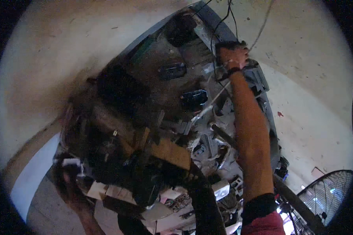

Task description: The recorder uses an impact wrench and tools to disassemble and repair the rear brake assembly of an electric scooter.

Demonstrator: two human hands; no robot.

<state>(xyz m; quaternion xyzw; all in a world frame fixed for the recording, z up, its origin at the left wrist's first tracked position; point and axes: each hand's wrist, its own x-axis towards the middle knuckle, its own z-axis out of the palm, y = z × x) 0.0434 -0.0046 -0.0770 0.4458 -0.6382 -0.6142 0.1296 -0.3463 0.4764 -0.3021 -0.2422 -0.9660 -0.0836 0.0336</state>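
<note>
My right hand (234,56), with a dark band at the wrist, reaches to the far right edge of a cluttered worktable (219,23). Its fingers curl over a dark boxy object (220,48), partly hidden by the hand. Thin black cables (212,43) hang down beside it. At the near left, my left hand (68,188) is in shadow next to a small white-topped object (71,161). Its fingers are too dark to make out, so I cannot tell whether it holds that object.
Two black devices (194,98) (171,71) lie on the tabletop. A grey cord (210,107) crosses the clutter near a dark rod (223,135). Closer in sits a brown cardboard piece (170,152). A wire-caged fan (327,196) stands at the lower right.
</note>
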